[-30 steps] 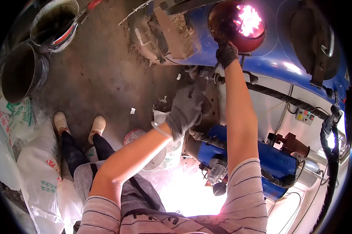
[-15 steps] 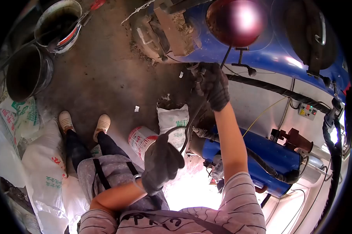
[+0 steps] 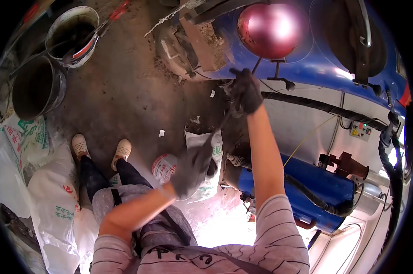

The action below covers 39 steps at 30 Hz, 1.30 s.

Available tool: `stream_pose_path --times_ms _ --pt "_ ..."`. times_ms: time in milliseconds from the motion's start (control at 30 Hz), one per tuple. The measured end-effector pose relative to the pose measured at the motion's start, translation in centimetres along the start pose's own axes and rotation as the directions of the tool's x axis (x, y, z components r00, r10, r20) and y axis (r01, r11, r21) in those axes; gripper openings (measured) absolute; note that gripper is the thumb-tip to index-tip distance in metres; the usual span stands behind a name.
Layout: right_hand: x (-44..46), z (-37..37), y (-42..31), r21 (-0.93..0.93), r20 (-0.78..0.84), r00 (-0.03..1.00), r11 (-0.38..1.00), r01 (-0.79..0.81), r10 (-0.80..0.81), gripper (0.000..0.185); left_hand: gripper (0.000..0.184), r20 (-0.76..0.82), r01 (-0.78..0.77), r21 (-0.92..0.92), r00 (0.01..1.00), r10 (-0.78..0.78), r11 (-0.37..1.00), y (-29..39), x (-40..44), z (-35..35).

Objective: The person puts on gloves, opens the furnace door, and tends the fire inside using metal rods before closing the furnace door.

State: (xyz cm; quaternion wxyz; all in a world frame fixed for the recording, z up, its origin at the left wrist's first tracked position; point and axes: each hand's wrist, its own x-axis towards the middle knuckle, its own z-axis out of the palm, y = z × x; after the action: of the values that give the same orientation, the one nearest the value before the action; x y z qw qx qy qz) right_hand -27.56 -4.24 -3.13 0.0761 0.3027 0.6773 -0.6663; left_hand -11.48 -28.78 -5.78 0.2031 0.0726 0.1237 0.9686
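Where the dark rod (image 3: 257, 65) lies: from left hand past right hand to the lower edge of a blue vessel's (image 3: 325, 75) round opening (image 3: 270, 34), filled with pink-red glare.
Left hand (image 3: 191, 172): gloved, blurred; fingers closed round the rod.
Right hand (image 3: 247, 92): gloved; fingers curled on the rod, nearer the opening.
White bucket (image 3: 88, 55): dark contents.
Dark bucket (image 3: 58, 86): just beside it; inside too shadowed to tell.

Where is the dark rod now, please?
In the head view, just right of centre, the rod runs from the left hand up through the right hand to the glowing opening.
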Motion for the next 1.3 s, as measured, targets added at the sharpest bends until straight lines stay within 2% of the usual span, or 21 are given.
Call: stream_pose_path --times_ms 67,167,200,267,300,367,400,467,533,600,633,733,767,800,867,900,1067,1100,1200,1233,1300 --pt "5.1 -3.4 -0.9 0.434 0.24 0.958 0.866 -0.251 0.157 0.038 0.026 -0.048 0.142 0.147 0.99 -0.136 0.979 0.7 3.3 0.3" --pt "2.6 -0.2 -2.3 0.106 -0.036 0.993 0.988 0.116 -0.113 0.04 0.028 -0.145 0.35 0.251 0.935 -0.323 0.903 1.1 4.7 1.4" --pt "1.0 -0.1 -2.6 0.099 0.009 0.998 0.993 0.059 -0.06 0.039 0.035 -0.17 0.408 0.221 0.911 -0.377 0.886 0.8 4.1 1.9" --pt "-2.3 -0.1 -3.7 0.069 0.107 0.994 0.997 -0.042 0.034 0.038 0.052 -0.264 0.405 0.078 0.889 -0.373 0.911 2.7 2.0 5.8" --pt "-3.3 0.2 -4.1 0.096 0.04 0.988 0.984 -0.151 0.148 0.036 0.051 -0.311 0.423 -0.015 0.859 -0.406 0.906 3.5 0.8 7.3" --pt "-4.3 0.3 -4.5 0.048 0.038 0.989 0.988 -0.146 0.144 0.034 0.04 -0.138 0.347 -0.433 0.887 -0.441 0.832 1.0 -1.3 6.0" --pt "-4.4 0.3 -4.6 0.024 0.04 0.989 0.99 -0.142 0.141 0.034 0.039 -0.168 0.338 -0.272 0.905 -0.391 0.901 0.8 -0.5 6.0" --pt "-0.5 -1.7 -4.2 -0.163 0.113 0.981 0.971 0.175 -0.157 0.031 0.043 -0.269 0.313 0.182 0.928 -0.259 0.932 0.4 2.6 5.9" --pt "3.0 -3.3 -4.0 -0.004 0.153 0.977 0.989 0.15 -0.147 0.027 0.037 -0.178 0.177 0.629 0.981 -0.081 0.757 1.0 4.7 4.5" --pt "5.3 -3.4 -4.3 0.447 0.241 0.961 0.863 -0.234 0.136 0.021 0.04 -0.135 0.061 0.719 0.99 0.052 0.693 0.6 5.1 3.0" --pt "3.1 -0.5 -4.4 0.197 -0.001 0.999 0.98 -0.04 0.041 0.019 0.042 -0.109 0.011 0.757 0.988 0.109 0.653 0.7 5.1 2.4" --pt "-0.2 -1.3 -0.3 0.394 0.187 0.969 0.891 -0.224 0.161 0.035 0.047 -0.236 0.346 0.387 0.933 -0.271 0.855 3.0 1.2 2.4" --pt "-3.2 0.9 -0.2 0.191 -0.002 0.987 0.969 -0.155 0.159 0.034 0.051 -0.253 0.463 0.211 0.877 -0.41 0.861 3.8 -0.7 3.0" --pt "-6.0 3.0 -0.4 -0.035 -0.183 0.977 0.993 -0.116 0.108 0.034 0.06 -0.266 0.439 0.175 0.883 -0.387 0.882 4.0 -1.7 3.6" --pt "-7.4 1.3 1.0 0.269 0.041 0.975 0.937 -0.222 0.22 0.034 0.059 -0.227 0.584 0.165 0.806 -0.546 0.795 4.7 -3.7 3.2" --pt "-8.6 1.8 0.9 0.234 -0.018 0.979 0.953 -0.192 0.201 0.032 0.058 -0.211 0.654 0.161 0.755 -0.621 0.739 5.1 -4.6 2.7" --pt "-12.4 5.3 1.9 0.228 -0.283 0.953 0.973 -0.039 0.105 0.027 0.05 -0.218 0.622 0.218 0.782 -0.584 0.752 6.4 -7.8 0.8" --pt "-12.4 5.0 2.3 0.3 -0.243 0.949 0.946 -0.124 0.201 0.022 0.049 -0.233 0.621 0.203 0.782 -0.578 0.757 6.4 -8.4 0.6" --pt "-12.2 6.2 2.6 0.229 -0.211 0.951 0.957 -0.177 0.227 0.02 0.047 -0.293 0.596 0.145 0.788 -0.541 0.79 5.7 -10.5 1.2" --pt "-11.4 5.9 2.9 0.229 -0.109 0.968 0.953 -0.198 0.227 0.018 0.045 -0.351 0.643 0.074 0.733 -0.583 0.763 7.1 -8.8 2.2" --pt "-8.7 5.3 3.1 0.132 -0.257 0.954 0.984 -0.123 0.154 0.022 0.043 -0.403 0.627 0.045 0.724 -0.56 0.778 6.4 -6.6 2.6"
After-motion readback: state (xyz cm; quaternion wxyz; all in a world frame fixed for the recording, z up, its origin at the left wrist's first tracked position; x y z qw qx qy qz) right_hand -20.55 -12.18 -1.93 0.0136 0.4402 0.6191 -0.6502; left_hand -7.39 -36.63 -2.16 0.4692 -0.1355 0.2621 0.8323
